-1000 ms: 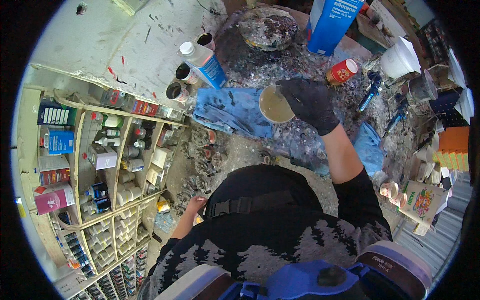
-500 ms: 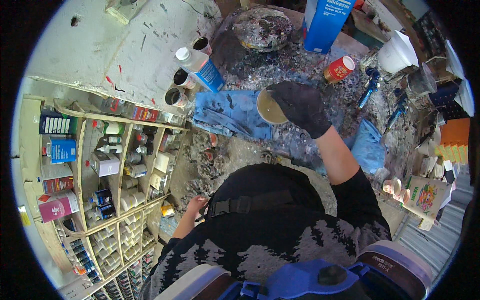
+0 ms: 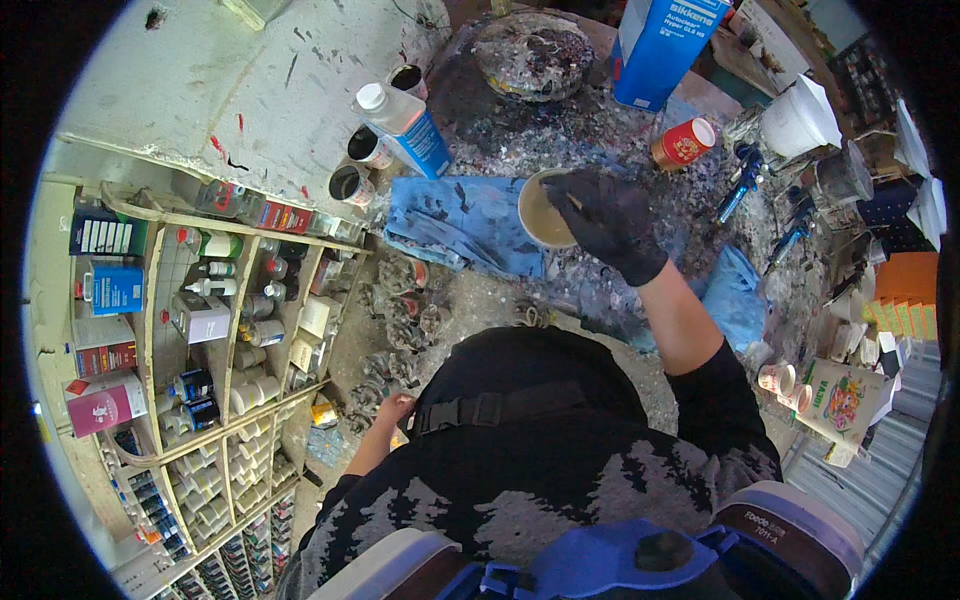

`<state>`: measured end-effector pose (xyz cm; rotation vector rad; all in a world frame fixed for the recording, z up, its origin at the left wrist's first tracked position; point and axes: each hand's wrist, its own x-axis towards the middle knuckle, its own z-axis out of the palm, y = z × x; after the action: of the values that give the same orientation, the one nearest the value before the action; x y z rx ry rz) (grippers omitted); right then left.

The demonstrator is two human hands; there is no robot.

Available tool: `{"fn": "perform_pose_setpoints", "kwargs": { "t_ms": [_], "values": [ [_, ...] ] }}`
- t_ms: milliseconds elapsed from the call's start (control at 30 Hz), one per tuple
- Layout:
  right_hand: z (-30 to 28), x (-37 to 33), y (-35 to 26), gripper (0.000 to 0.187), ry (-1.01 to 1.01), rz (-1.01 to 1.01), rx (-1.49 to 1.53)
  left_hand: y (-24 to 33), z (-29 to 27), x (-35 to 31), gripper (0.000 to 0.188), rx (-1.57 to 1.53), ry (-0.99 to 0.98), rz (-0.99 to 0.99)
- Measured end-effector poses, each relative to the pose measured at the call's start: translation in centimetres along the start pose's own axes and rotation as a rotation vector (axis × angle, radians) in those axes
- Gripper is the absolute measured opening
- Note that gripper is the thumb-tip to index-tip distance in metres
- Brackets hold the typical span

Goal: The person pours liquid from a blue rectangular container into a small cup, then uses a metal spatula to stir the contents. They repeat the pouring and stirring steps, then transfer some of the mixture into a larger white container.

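Note:
My right hand (image 3: 610, 218), in a black glove, is over a paper cup (image 3: 540, 232) that stands at the right end of a blue cloth (image 3: 455, 225). Its fingers are pinched round a thin stick (image 3: 574, 200), most of which the glove hides. Pale, cloudy liquid (image 3: 546, 215) fills part of the cup. My left hand (image 3: 397, 406) is bare and hangs low beside my body, away from the bench. Its fingers are partly hidden, so their hold cannot be made out.
Left of the cup are a clear bottle (image 3: 405, 128) with a blue label and several dark-stained cups (image 3: 350, 185). A blue metal can (image 3: 660, 60), red cup (image 3: 683, 143) and spray guns (image 3: 742, 182) lie beyond. Shelves (image 3: 150, 330) line the left; another blue cloth (image 3: 733, 300) lies right.
My right hand has shifted slightly over the cup, and its fingers have turned so that a bit of the stick shows. My left hand stays low at my side.

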<state>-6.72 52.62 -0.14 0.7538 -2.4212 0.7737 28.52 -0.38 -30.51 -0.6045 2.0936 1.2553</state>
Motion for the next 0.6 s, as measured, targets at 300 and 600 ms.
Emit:
{"fn": "perform_pose_setpoints", "kwargs": {
  "t_ms": [300,600],
  "values": [
    [-0.8,0.2,2.8,0.021,-0.074,0.023,0.057,4.5,-0.4,-2.5,0.025,-0.084,0.038,-0.140],
    [0.8,-0.3,0.5,0.018,0.074,-0.074,-0.091,0.4,-0.9,1.5,0.029,-0.130,-0.010,-0.124]
  ]
}}
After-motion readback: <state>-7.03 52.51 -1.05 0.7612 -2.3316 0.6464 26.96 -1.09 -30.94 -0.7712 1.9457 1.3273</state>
